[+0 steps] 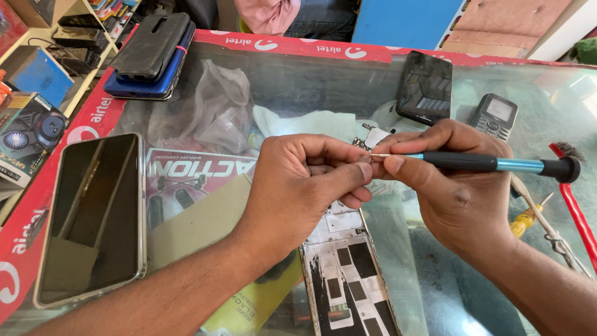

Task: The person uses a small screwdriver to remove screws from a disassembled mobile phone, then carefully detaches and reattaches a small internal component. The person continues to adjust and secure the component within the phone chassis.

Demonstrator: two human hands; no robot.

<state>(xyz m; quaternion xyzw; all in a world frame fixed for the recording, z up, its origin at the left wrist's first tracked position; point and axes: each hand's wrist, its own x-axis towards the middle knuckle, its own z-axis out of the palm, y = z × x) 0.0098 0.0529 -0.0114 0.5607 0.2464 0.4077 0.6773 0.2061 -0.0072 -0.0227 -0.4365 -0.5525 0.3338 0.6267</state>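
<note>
My right hand (444,180) holds a thin screwdriver (497,164) with a black grip, blue shaft and black end cap, lying level with its tip pointing left. My left hand (305,180) pinches something very small at that tip; what it is cannot be made out. Both hands hover above an opened phone body (348,267) with its back removed, showing white and black inner parts. A small circuit board piece (371,137) shows just behind the fingers.
On the glass counter lie a large phone in a clear case (93,211), two stacked phones (152,56), a black phone (425,87), a small keypad phone (493,115), a yellow screwdriver (525,219), a red-handled brush (575,199) and a clear plastic bag (211,106). Someone sits behind the counter.
</note>
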